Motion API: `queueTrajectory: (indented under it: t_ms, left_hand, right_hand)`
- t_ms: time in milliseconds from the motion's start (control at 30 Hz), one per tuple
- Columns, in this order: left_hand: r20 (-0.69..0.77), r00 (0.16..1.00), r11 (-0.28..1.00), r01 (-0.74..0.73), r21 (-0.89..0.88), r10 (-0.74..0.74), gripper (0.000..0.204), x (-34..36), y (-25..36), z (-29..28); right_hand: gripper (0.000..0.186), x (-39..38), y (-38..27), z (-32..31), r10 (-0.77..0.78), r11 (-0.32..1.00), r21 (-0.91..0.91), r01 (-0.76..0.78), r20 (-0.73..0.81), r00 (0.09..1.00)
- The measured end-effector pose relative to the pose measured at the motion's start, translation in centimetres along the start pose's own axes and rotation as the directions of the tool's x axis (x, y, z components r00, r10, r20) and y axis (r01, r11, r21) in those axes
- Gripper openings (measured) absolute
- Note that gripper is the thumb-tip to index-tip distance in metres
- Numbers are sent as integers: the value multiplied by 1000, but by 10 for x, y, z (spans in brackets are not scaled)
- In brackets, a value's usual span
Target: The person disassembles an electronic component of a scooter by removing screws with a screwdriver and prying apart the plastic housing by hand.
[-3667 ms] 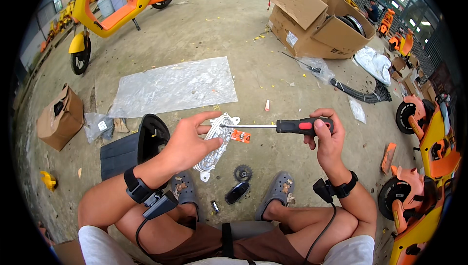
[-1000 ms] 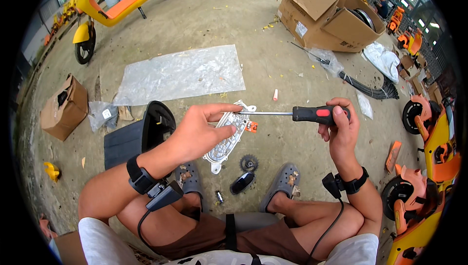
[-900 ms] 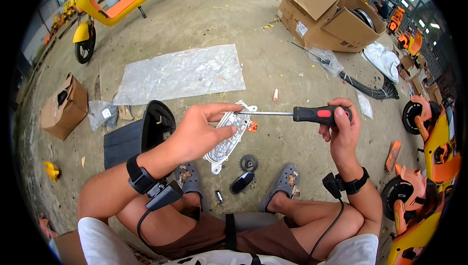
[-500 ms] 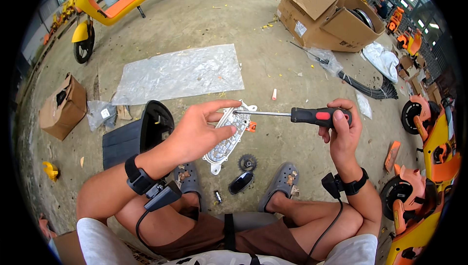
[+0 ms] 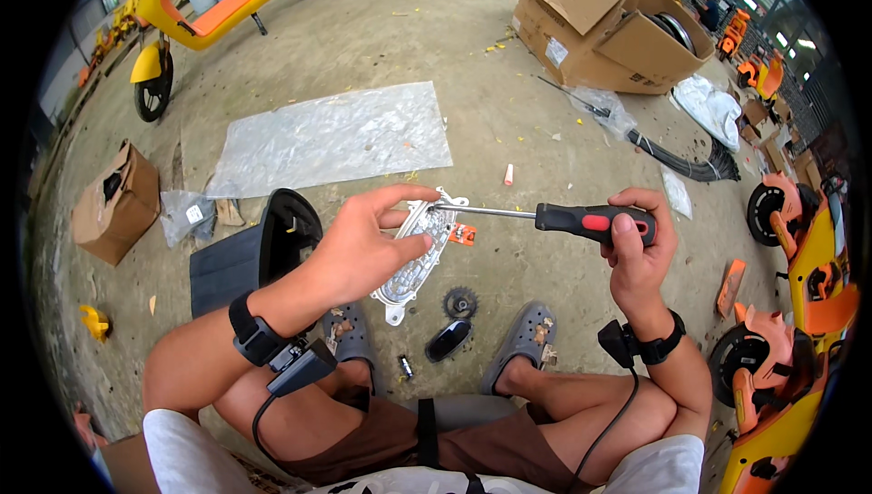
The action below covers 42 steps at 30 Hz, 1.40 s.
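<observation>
My left hand [image 5: 377, 240] grips a long silver metal housing cover [image 5: 397, 291] with a ribbed inside and small lugs at its ends. It is held tilted above the floor, with the fingers over its upper part. In my right hand [image 5: 642, 244] is a screwdriver [image 5: 581, 222] with a black and red handle, thumb resting on the grip. Its shaft points left and the tip meets the cover's upper end, close to my left fingers; exactly what the tip touches is too small to tell. Below on the floor lie a dark gear [image 5: 460, 302] and a glossy black oval part [image 5: 449, 340].
Beside my left arm stands a black plastic shell [image 5: 289, 240]. A clear plastic sheet [image 5: 336, 140] lies ahead, with a small carton [image 5: 118, 203] to its left. A large open carton [image 5: 609, 26], black cables [image 5: 686, 160] and yellow-orange scooters [image 5: 799, 267] are at the right.
Both hands, the cover and the screwdriver have shifted slightly left. The tip stays against the cover's upper end, and both grips look the same.
</observation>
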<state>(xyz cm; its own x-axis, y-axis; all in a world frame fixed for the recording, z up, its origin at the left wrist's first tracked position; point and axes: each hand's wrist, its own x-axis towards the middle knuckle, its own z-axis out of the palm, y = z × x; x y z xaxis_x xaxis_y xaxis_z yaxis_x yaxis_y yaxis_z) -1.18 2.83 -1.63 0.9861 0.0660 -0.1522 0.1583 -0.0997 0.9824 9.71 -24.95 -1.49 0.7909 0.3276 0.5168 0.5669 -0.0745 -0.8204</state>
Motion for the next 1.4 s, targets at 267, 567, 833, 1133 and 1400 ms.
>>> queueTrajectory:
  t_ms: [267,567,833,1133,1400]
  left_hand:
    - [-17,1000,1000,4,-16,-4,45,4,-2,2]
    - [-13,999,994,29,-109,-31,45,14,4,10]
    - [21,999,994,27,-105,-25,43,19,3,16]
    - [7,999,996,36,-86,-35,38,16,5,15]
    - [-2,1000,997,9,-81,-9,36,13,4,13]
  right_hand:
    - [22,-3,-4,0,30,991,133,-28,-11,999]
    - [24,-8,-4,-10,27,991,136,-16,-78,997]
    - [24,-10,-2,-15,54,990,132,-43,-79,995]
    - [24,-8,-1,-13,39,994,103,-33,-50,998]
    - [25,-8,-4,-13,35,994,100,-32,-36,999]
